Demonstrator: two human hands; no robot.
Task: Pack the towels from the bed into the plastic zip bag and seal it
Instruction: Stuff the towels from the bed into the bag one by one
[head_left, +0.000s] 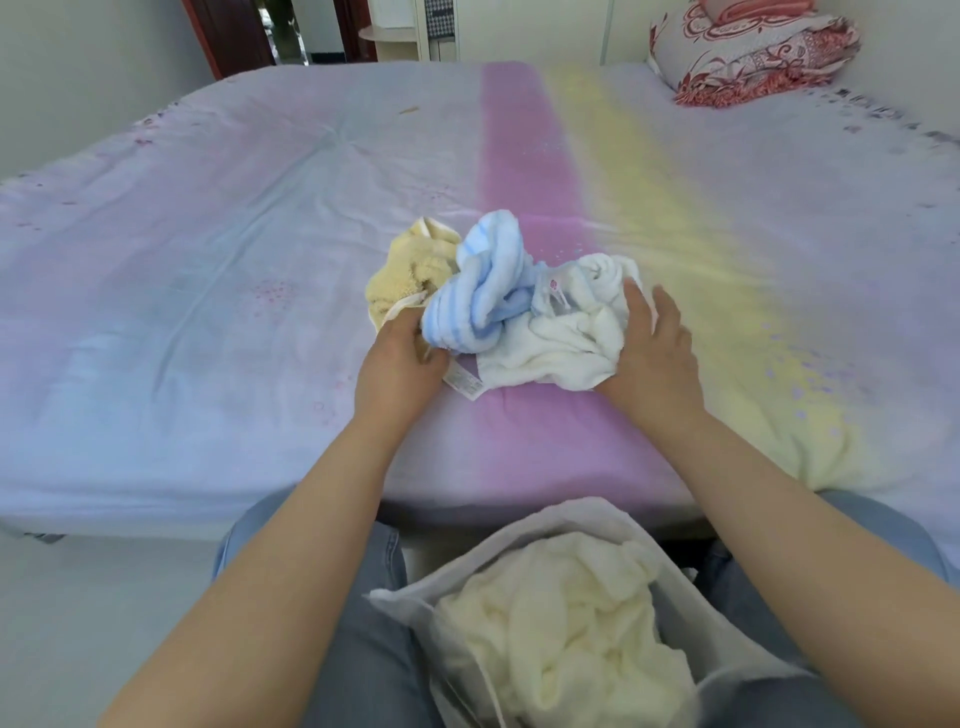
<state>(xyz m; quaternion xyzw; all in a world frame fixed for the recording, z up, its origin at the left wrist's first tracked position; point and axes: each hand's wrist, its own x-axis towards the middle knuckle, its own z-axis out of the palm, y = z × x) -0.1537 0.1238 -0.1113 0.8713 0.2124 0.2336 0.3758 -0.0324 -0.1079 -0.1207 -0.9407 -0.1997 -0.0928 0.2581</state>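
Note:
Three crumpled towels lie bunched together near the front of the bed: a yellow towel at the left, a blue striped towel in the middle and a white towel at the right. My left hand presses against the blue and yellow towels from the left, fingers curled into the blue towel's lower edge. My right hand cups the white towel from the right. The frosted plastic zip bag rests open on my lap and holds a cream towel.
The bed has a pastel sheet with purple and yellow stripes. A folded red-patterned quilt lies at the far right corner. A doorway and a pale cabinet stand beyond the bed. My knees in grey jeans flank the bag.

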